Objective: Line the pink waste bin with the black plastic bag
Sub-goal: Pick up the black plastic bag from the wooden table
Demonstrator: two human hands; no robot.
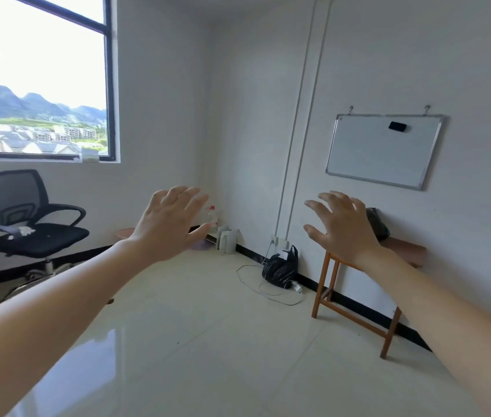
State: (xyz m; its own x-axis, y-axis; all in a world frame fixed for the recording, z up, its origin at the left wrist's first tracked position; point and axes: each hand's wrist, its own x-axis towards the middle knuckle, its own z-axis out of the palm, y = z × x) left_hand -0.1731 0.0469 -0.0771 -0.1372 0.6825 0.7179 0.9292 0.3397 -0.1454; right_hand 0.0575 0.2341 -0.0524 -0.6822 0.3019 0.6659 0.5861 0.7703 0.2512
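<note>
While both hands reach out empty, left hand (167, 222), right hand (342, 225), blank whiteboard (384, 150)

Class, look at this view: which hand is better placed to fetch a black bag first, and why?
Probably the right hand: open and empty, beside a dark bag on the wooden table; the left hand is farther away.

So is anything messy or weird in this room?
A bit. A full black bag sits on the floor by the wall with a white cable looped loosely around it. Crumpled white stuff lies on the chair seat. The whiteboard looks tilted, maybe just the wide lens.
</note>
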